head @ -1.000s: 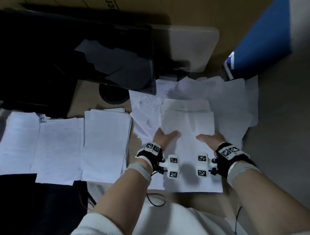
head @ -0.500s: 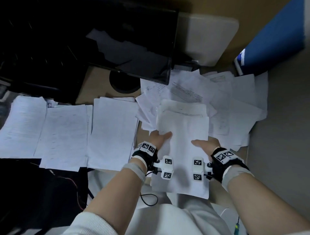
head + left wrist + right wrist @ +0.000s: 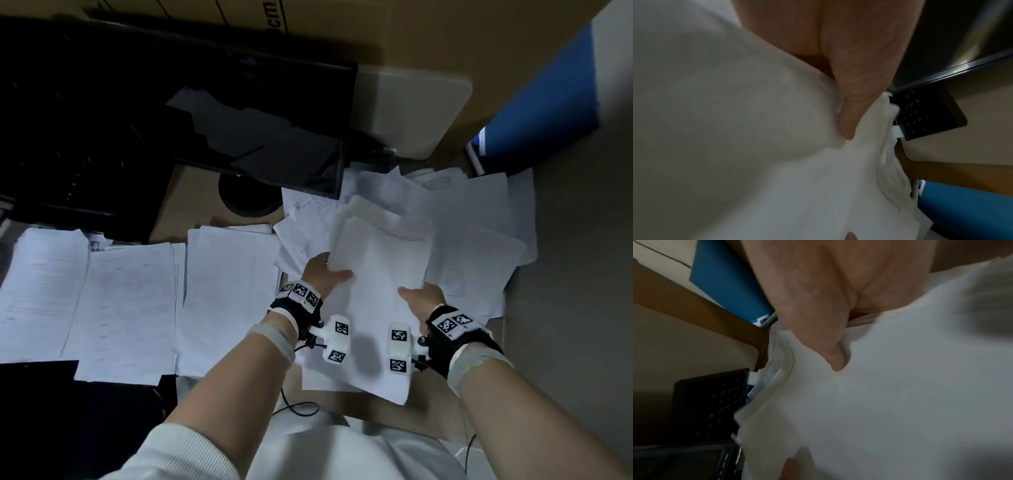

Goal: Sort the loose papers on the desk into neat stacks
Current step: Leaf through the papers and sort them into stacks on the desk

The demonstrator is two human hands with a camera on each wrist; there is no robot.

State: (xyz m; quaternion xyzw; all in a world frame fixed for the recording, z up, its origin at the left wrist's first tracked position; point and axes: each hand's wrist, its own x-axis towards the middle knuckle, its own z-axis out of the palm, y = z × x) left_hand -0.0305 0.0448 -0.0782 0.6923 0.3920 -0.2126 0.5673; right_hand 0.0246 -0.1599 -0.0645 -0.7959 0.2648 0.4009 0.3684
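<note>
both hands, left hand (image 3: pixel 325 274) and right hand (image 3: pixel 423 299), pinch the paper bundle (image 3: pixel 376 291); tap its edges even before laying it down.

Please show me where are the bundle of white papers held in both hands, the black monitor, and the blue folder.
Bundle of white papers (image 3: pixel 376 274): head view, middle of top sheet.
Black monitor (image 3: pixel 274 154): head view, dark screen.
Blue folder (image 3: pixel 541 113): head view, its cover.

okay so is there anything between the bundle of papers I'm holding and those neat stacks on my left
Nothing visible does. Both the left hand and right hand grip the bundle, and the nearest neat stack lies right beside it, its top bare.
</note>
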